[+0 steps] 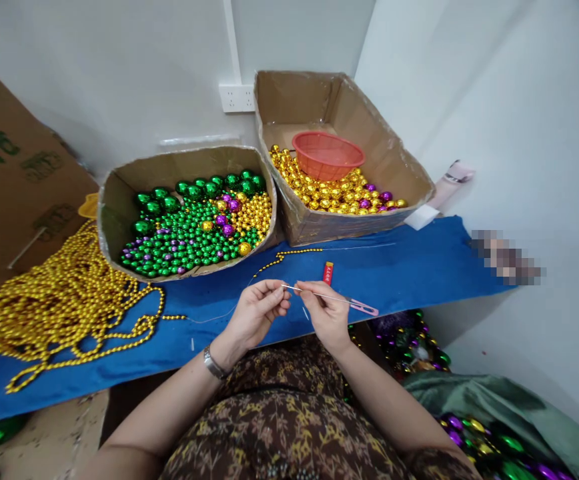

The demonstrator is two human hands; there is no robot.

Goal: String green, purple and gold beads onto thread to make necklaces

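Note:
Over the front of the blue cloth, my left hand [259, 308] is closed, thumb and finger pinched at the tip of a long thin needle [330, 297]. A fine thread [214, 319] runs from the gold bead strand [174, 317] towards this hand; its end is too fine to make out. My right hand [325, 315] is closed in a pinch on the needle, whose shaft sticks out to the right. By its far end lies a pink looped tool [364, 307]; I cannot tell whether they touch. Behind the right hand is a red label-like piece [328, 273].
A cardboard box [100, 207] holds green, gold and purple beads. Another box [299, 230] holds gold beads and a red plastic basket [327, 157]. Gold bead strands [64, 300] are heaped on the left. A short bead string [299, 251] lies behind my hands.

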